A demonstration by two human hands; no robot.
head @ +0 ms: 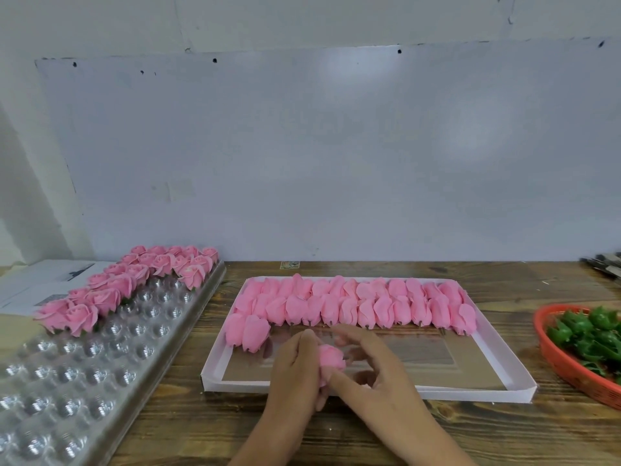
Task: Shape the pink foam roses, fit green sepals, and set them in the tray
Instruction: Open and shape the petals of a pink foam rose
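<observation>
Near six o'clock, over the front edge of the white box on the wooden counter, both hands work one pink foam rose. The left hand has its fingers curled round the bloom from the left; the right hand pinches at its petals with thumb and forefinger, the other fingers spread loose. This looks like the shaping step: the petals are being opened out, and no green is visible on this bloom.

Unshaped buds lie in rows at twelve o'clock inside the box. Finished roses fill the far cups of the clear blister tray at nine to ten o'clock. Green sepals sit in a red basket at three o'clock.

Next, I judge, one hand must reach right for a sepal, fit it beneath the bloom, then seat the rose in a vacant cup.
</observation>
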